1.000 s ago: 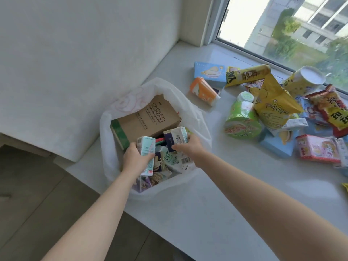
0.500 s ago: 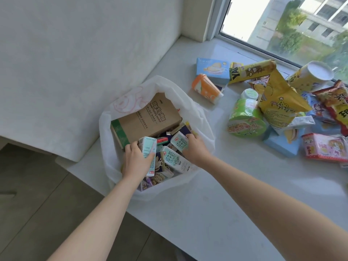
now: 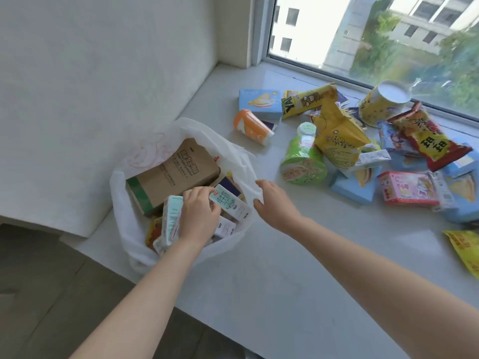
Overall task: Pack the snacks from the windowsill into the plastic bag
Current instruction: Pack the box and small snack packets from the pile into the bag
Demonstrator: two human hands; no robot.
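A white plastic bag (image 3: 121, 193) stands open at the left end of the windowsill (image 3: 272, 268). Inside it lie a brown paper box (image 3: 176, 174), several small milk cartons and other packets. My left hand (image 3: 199, 216) is inside the bag with its fingers curled over a teal-and-white milk carton (image 3: 172, 218); a second carton (image 3: 230, 203) lies against its fingertips. My right hand (image 3: 274, 203) hovers just outside the bag's right rim, fingers loosely spread and holding nothing. More snacks lie in a heap to the right.
The heap holds an orange cup (image 3: 252, 128), a light blue box (image 3: 260, 102), a green noodle bowl (image 3: 303, 164), a yellow chip bag (image 3: 337, 137), a yellow tub (image 3: 383, 102), a red packet (image 3: 430, 136) and a pink box (image 3: 409, 187). Another yellow packet (image 3: 464, 248) lies at the right edge. The wall stands left, the window behind.
My right hand has let go of its milk carton in the bag and drawn back to the right, out past the rim. My left hand has pushed its carton deeper.
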